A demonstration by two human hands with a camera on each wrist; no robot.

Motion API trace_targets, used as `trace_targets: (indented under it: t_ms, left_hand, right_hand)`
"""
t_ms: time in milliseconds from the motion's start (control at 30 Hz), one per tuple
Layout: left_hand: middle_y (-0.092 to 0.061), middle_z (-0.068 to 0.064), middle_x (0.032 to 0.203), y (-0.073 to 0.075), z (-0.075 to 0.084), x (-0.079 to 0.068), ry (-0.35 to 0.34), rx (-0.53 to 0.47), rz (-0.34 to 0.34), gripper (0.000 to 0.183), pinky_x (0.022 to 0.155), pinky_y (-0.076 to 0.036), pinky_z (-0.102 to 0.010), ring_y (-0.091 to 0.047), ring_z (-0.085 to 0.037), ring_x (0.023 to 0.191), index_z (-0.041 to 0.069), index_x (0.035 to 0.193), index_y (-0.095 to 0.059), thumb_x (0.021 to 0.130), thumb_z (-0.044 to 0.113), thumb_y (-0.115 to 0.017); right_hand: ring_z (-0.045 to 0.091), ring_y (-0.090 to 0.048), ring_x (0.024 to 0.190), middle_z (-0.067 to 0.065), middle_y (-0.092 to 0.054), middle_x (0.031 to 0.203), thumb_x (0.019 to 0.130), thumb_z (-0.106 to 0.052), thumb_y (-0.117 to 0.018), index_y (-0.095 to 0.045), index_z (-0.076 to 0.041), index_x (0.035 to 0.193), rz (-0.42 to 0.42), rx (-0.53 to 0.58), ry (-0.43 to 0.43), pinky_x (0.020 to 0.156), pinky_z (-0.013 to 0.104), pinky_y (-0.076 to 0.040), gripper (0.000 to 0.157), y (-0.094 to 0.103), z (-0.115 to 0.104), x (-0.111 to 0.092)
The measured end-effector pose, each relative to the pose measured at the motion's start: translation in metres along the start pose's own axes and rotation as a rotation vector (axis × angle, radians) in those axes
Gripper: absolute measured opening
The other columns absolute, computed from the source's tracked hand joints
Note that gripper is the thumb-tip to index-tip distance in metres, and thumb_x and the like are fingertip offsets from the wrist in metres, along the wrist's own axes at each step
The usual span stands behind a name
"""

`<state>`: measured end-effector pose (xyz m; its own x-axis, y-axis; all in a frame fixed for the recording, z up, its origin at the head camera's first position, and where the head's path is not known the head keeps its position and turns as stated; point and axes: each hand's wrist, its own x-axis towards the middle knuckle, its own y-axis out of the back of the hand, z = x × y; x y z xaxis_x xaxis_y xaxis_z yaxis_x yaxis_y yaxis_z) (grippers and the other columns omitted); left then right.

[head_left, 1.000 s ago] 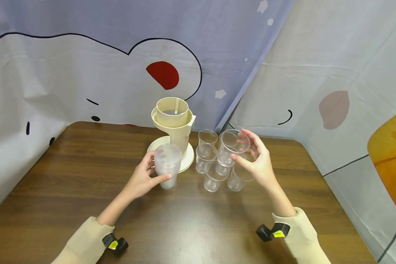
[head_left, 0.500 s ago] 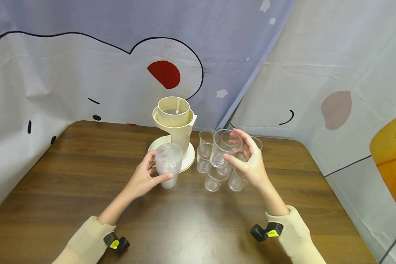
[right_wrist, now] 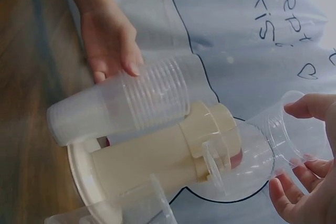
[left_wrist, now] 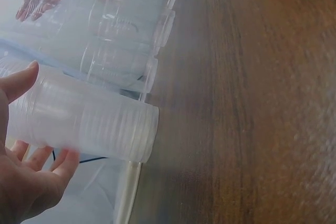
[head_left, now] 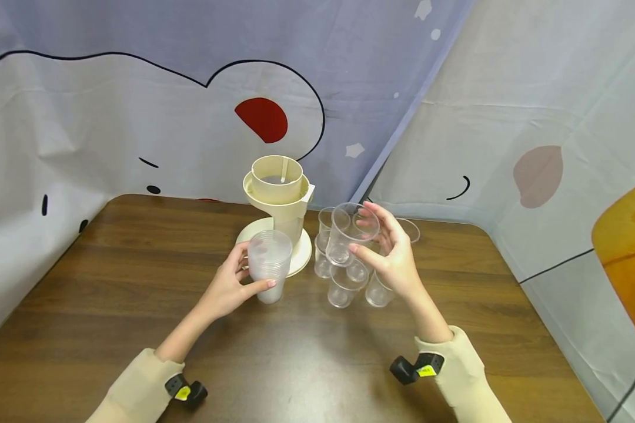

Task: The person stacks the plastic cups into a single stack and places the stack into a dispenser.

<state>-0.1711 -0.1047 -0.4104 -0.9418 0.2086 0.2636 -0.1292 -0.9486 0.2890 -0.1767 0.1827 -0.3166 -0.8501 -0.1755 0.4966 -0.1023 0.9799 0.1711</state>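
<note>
My left hand [head_left: 227, 289] grips a stack of nested clear plastic cups [head_left: 270, 258], thumb on the near side. In the left wrist view the stack [left_wrist: 89, 116] lies between the thumb and curled fingers of that hand [left_wrist: 34, 182]. My right hand [head_left: 397, 258] holds a clear plastic cup [head_left: 341, 244] by its upper part, raised above several standing clear cups [head_left: 340, 295]. In the right wrist view this cup [right_wrist: 257, 140] is pinched between thumb and fingers of the right hand [right_wrist: 310, 187]. The raised cup and hand partly hide the standing cups.
Behind the stack stands a cream plastic holder [head_left: 290, 226] with a round open top and a round base [head_left: 301, 258]. All this is on a brown wooden table [head_left: 137, 264]. Printed fabric [head_left: 190, 129] hangs along the table's back and right side.
My right hand has moved left and slightly up with the cup, over the standing cups toward the holder. The left hand and its stack have stayed nearly still.
</note>
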Motion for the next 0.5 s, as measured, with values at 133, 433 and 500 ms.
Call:
trace_targets:
  t_ms: [133, 433, 500]
  left_hand:
    - [-0.051, -0.017, 0.129, 0.0, 0.0, 0.001, 0.004, -0.003, -0.001, 0.073, 0.102, -0.047, -0.051, -0.055, -0.034, 0.116, 0.007, 0.137, -0.038, 0.077, 0.009, -0.08]
    - [-0.05, -0.018, 0.129, 0.0, -0.001, 0.001, -0.005, -0.005, -0.001, 0.074, 0.101, -0.048, -0.051, -0.055, -0.034, 0.116, 0.006, 0.137, -0.037, 0.077, 0.007, -0.079]
    - [-0.05, -0.018, 0.129, 0.0, -0.002, 0.001, -0.006, -0.006, -0.002, 0.074, 0.102, -0.048, -0.051, -0.055, -0.034, 0.116, 0.005, 0.137, -0.037, 0.077, 0.007, -0.079]
  right_hand:
    - [0.017, -0.056, 0.112, -0.004, -0.055, 0.124, 0.074, 0.013, -0.067, -0.04, 0.005, 0.138, 0.008, 0.01, -0.011, 0.091, 0.023, -0.051, 0.07, -0.002, -0.002, 0.002]
    - [0.018, -0.055, 0.111, 0.009, -0.054, 0.128, 0.076, 0.012, -0.066, -0.039, 0.005, 0.14, -0.005, 0.043, -0.004, 0.09, 0.022, -0.051, 0.07, -0.01, -0.008, 0.009]
    - [0.02, -0.055, 0.111, 0.006, -0.054, 0.126, 0.076, 0.013, -0.066, -0.04, 0.005, 0.14, 0.003, 0.069, -0.01, 0.09, 0.022, -0.051, 0.07, -0.012, -0.01, 0.011]
